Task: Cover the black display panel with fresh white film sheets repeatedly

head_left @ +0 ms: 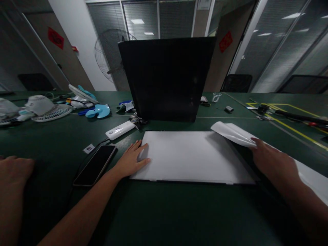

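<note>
A flat white panel (189, 155) lies on the green table (164, 212) in front of me. My left hand (132, 160) rests flat on its left edge, fingers stretched out. My right hand (271, 162) is closed on a thin white film sheet (233, 133) that curls up off the panel's right end. Behind the panel a large black sheet (166, 78) stands upright.
A black phone (96, 164) and a white power bank (120, 130) lie left of the panel. Fan parts and blue blades (98, 111) sit at far left. Another person's hand (14, 167) rests at the left edge. Tools lie at far right (266, 109).
</note>
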The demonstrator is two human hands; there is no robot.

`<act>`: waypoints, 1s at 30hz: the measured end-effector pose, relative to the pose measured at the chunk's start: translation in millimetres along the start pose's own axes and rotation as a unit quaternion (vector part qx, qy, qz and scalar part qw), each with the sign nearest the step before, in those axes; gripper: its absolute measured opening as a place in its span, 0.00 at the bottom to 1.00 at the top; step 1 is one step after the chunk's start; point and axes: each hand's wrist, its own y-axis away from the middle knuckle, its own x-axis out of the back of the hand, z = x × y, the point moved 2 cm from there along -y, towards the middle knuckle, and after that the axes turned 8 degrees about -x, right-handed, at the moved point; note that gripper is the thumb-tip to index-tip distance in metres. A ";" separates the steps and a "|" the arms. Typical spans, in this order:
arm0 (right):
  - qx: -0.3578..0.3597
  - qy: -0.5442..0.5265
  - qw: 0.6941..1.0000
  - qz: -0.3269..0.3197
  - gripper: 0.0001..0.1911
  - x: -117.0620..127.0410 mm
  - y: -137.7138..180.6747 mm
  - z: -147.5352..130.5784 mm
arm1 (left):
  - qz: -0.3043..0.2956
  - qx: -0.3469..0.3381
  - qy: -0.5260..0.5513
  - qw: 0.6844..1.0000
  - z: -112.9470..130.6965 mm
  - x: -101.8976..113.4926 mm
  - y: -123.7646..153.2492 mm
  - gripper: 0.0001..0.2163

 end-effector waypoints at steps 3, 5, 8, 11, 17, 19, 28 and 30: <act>0.215 -0.027 0.976 0.038 0.30 2.6 22.1 -36.3 | 0.003 0.001 -0.002 1.000 1.7 1.6 0.3 0.39; 0.348 -0.056 0.935 0.032 0.27 0.1 41.6 -61.7 | 0.001 0.004 -0.002 1.000 2.9 2.6 0.3 0.38; 0.444 -0.104 0.890 -0.008 0.26 -1.3 70.4 -95.8 | 0.001 -0.003 0.002 1.000 4.0 2.8 -0.2 0.35; 0.476 -0.139 0.866 -0.068 0.28 1.2 87.2 -117.9 | 0.009 -0.015 0.001 1.000 2.7 0.8 -1.2 0.34; 0.397 -0.163 0.903 -0.023 0.29 -4.5 56.6 -96.1 | 0.002 -0.005 -0.007 1.000 -0.2 -3.1 -3.1 0.38; 0.282 -0.116 0.952 0.018 0.30 -11.6 33.4 -67.5 | -0.002 0.000 -0.009 1.000 -0.4 -3.5 -3.7 0.39; -0.072 0.011 0.987 -0.143 0.40 -32.3 -19.5 28.8 | -0.005 -0.004 -0.013 1.000 1.5 -3.4 -4.3 0.37; -0.052 -0.021 0.989 -0.136 0.41 -34.4 -19.8 21.0 | -0.005 -0.004 -0.014 1.000 3.5 -1.8 -3.9 0.36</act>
